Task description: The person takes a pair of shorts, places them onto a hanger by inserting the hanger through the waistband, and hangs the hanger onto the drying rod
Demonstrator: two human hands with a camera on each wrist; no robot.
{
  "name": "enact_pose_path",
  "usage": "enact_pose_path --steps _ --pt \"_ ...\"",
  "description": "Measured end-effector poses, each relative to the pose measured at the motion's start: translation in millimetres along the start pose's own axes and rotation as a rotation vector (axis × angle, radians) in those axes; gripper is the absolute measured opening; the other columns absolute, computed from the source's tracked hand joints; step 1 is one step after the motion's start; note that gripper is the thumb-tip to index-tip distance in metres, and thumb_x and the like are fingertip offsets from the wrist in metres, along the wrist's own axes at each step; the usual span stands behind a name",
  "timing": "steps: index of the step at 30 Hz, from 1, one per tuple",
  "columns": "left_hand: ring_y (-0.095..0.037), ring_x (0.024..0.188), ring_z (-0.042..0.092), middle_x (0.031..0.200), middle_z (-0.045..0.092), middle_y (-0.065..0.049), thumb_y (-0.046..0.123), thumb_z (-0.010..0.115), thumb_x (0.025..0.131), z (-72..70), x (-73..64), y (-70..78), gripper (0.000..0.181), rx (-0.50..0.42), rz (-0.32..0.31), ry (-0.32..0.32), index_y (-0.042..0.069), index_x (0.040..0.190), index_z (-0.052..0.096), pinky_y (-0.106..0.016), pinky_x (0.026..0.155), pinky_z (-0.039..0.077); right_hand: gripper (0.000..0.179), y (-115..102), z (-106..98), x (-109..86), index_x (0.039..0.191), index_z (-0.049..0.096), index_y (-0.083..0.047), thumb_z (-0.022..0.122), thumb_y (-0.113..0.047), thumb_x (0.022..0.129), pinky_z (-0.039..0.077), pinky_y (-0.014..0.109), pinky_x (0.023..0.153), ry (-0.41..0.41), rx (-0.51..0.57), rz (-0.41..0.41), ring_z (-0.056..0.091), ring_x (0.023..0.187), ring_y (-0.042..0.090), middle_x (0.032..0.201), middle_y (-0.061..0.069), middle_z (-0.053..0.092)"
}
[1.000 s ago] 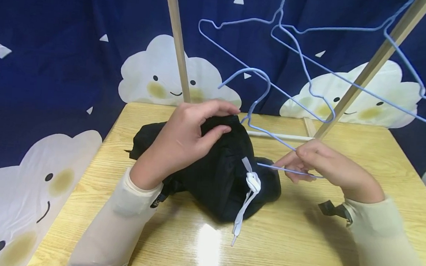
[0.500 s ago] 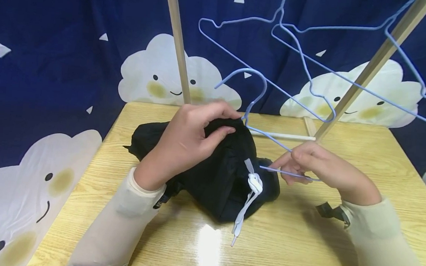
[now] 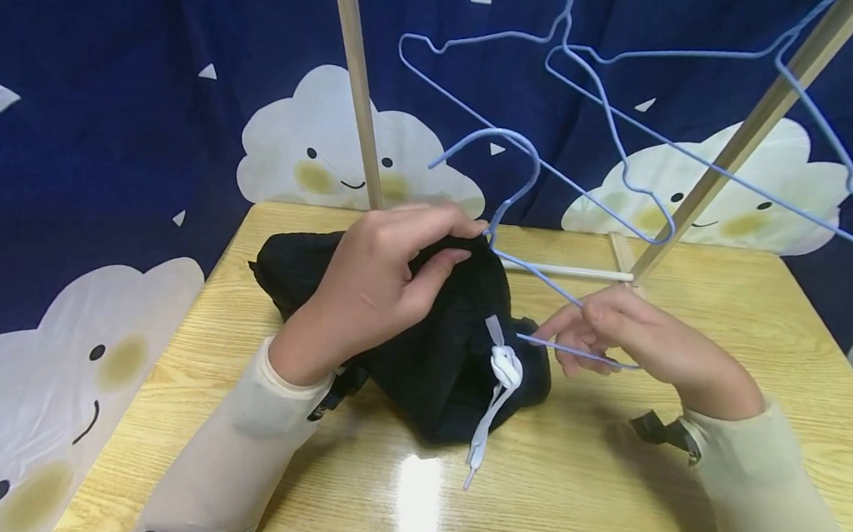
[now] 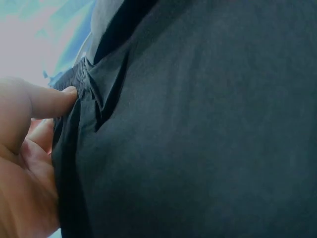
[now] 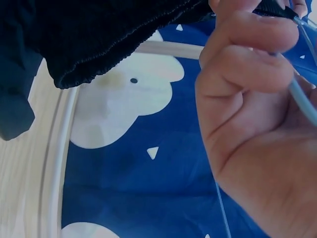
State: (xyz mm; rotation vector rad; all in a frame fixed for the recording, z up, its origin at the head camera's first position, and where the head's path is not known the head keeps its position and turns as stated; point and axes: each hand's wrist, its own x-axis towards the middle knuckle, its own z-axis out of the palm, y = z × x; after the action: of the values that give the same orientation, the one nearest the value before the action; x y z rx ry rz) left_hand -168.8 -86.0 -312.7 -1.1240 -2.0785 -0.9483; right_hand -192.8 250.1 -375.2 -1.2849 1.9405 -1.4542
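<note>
Black drawstring pants point(image 3: 425, 374) lie bunched on the table, a knotted white cord point(image 3: 506, 368) hanging from the waist. My left hand point(image 3: 377, 270) pinches the waistband between thumb and fingers; the left wrist view shows the thumb point(image 4: 67, 98) pressed on the gathered cloth. A blue wire hanger point(image 3: 538, 277) is partly inside the waist, its hook upright above the cloth and its left end hidden. My right hand point(image 3: 639, 333) grips the hanger's right end with curled fingers. In the right wrist view, a gathered elastic edge point(image 5: 109, 62) of the pants shows beside that hand.
Two more blue hangers, a left one point(image 3: 476, 119) and a right one point(image 3: 705, 167), hang behind the hands. Wooden posts, left point(image 3: 354, 77) and right point(image 3: 752, 141), rise with a white rod point(image 3: 584, 272) low between them. A dark blue cloud-patterned curtain point(image 3: 145, 110) backs the wooden table point(image 3: 550, 510).
The hanger and right hand have shifted slightly left, while the left hand has edged right. Its fingertips are now right at the hanger's neck. The pants' far left end has moved a little left.
</note>
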Motion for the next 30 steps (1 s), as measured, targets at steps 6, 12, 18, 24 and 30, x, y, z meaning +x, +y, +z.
enact_pose_path --steps 6,12,18,24,30 --pt "-0.018 0.105 0.077 0.111 0.082 -0.007 -0.003 0.075 0.098 -9.6 0.5 -0.2 0.019 -0.028 0.019 0.020 0.004 0.115 0.080 -0.033 0.099 0.061 0.064 -12 6 -2.9 0.140 0.068 -0.001 0.013 -0.026 0.118 0.054 0.037 0.059 -0.097 0.062 0.016 0.060 0.067 0.022 0.097 0.009 0.076" --pt "-0.016 0.104 0.076 0.110 0.082 -0.006 -0.005 0.072 0.099 -12.6 0.9 -0.3 0.019 -0.069 0.030 0.005 0.003 0.114 0.080 -0.032 0.099 0.060 0.090 -1 11 7.8 0.144 0.057 0.013 0.000 -0.051 0.116 0.053 0.041 0.064 -0.185 0.310 -0.195 0.066 0.078 0.028 0.106 0.019 0.074" --pt "-0.018 0.103 0.076 0.109 0.082 -0.007 -0.004 0.071 0.100 -14.7 -0.7 0.2 0.018 -0.068 0.047 0.035 0.003 0.114 0.081 -0.034 0.097 0.061 0.080 27 28 29.1 0.142 0.053 0.012 0.006 -0.048 0.117 0.053 0.040 0.065 -0.088 0.596 -0.159 0.068 0.080 0.023 0.103 0.011 0.075" --pt "-0.018 0.106 0.077 0.112 0.083 -0.007 -0.003 0.071 0.100 -13.1 -2.0 -1.2 0.019 -0.050 0.042 0.040 0.003 0.116 0.081 -0.034 0.100 0.060 0.043 63 57 40.2 0.118 0.064 0.002 0.032 -0.026 0.119 0.039 0.033 0.051 0.360 0.558 -0.170 0.047 0.060 0.024 0.078 0.006 0.064" --pt "-0.018 0.105 0.077 0.112 0.083 -0.007 -0.003 0.071 0.100 -13.4 -1.5 -1.9 0.019 -0.033 0.031 0.053 0.002 0.116 0.080 -0.034 0.098 0.060 0.022 82 72 42.6 0.101 0.069 0.012 0.047 0.007 0.101 0.047 0.031 0.071 0.725 0.090 -0.260 0.054 0.080 0.026 0.087 0.012 0.061"
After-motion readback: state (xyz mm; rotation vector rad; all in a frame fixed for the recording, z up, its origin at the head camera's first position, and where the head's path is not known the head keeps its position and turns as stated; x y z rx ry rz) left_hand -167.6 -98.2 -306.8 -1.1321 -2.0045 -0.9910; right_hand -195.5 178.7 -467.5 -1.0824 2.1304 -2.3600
